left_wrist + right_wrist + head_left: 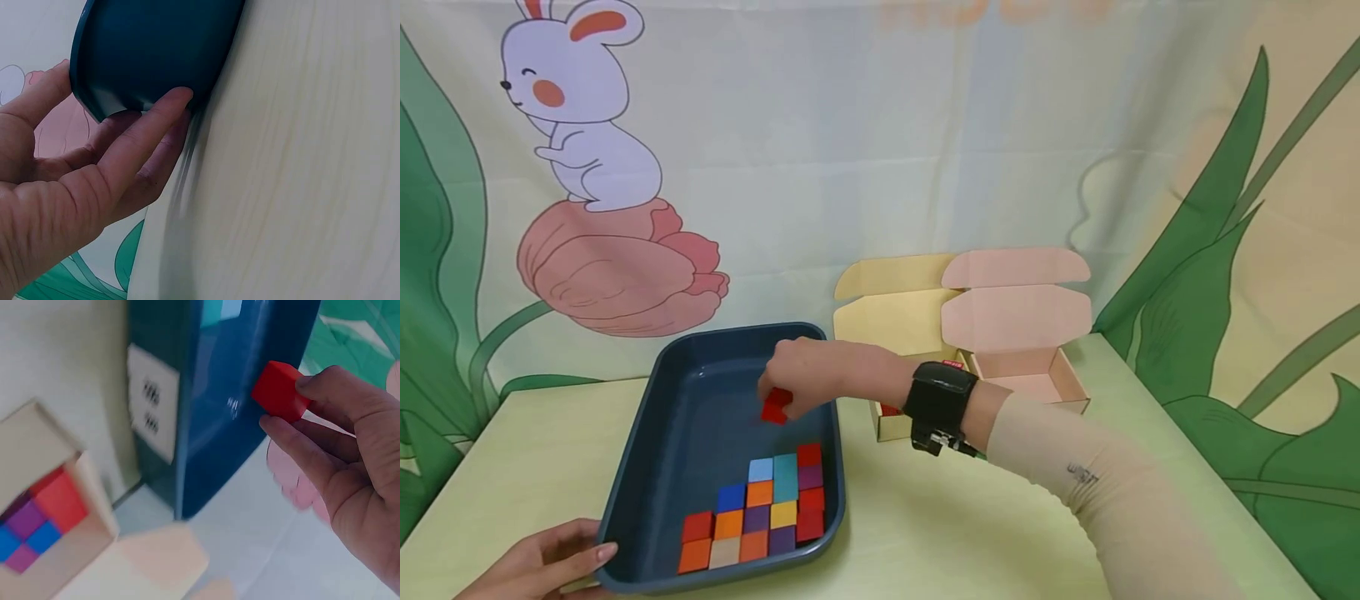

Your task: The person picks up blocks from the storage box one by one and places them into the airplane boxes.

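My right hand (801,375) pinches a red cube (281,390) between thumb and fingertips, over the middle of the dark blue tray (700,400). At the tray's near left corner, my left hand (553,558) holds on, with its thumb at the rim and fingers against the outer side, as the left wrist view shows (94,162). Inside the tray, coloured blocks lie fitted together along the near right part: a teal oblong block (786,477), a yellow block (783,513), a beige block (725,552), and several red, orange, purple and blue ones.
Right of the tray stands an open yellow box (891,429), partly behind my right forearm, with red, purple and blue blocks inside. Beside it is an open pink box (1015,387). A printed cloth (820,167) with a rabbit hangs behind the pale table (940,533).
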The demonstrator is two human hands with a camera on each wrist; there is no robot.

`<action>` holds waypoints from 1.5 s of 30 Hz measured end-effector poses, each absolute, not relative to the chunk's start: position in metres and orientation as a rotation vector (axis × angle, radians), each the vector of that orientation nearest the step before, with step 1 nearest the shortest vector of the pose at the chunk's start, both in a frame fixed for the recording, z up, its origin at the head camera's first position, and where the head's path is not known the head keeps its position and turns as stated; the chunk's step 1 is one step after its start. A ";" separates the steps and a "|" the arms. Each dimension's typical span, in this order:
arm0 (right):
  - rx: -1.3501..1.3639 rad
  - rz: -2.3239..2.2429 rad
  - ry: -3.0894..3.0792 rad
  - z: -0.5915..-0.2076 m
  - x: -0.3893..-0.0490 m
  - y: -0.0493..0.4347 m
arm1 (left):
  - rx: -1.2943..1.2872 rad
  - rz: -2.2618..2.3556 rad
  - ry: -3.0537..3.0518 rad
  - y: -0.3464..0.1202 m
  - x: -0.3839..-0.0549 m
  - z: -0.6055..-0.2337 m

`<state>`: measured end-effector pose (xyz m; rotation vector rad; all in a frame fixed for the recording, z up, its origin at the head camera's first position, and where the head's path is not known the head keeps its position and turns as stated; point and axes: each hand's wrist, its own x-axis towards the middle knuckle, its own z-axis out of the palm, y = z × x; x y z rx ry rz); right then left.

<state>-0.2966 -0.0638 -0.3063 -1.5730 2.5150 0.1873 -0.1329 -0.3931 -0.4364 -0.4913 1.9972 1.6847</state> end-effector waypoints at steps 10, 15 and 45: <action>-1.428 0.082 2.635 -0.297 -0.318 0.020 | -0.508 1.661 2.021 -0.393 -0.131 -0.436; -1.421 0.063 2.664 -0.299 -0.325 0.062 | -0.457 1.667 1.992 -0.395 -0.131 -0.435; -1.056 0.213 2.640 -0.340 -0.343 0.125 | -0.382 1.714 1.913 -0.399 -0.133 -0.436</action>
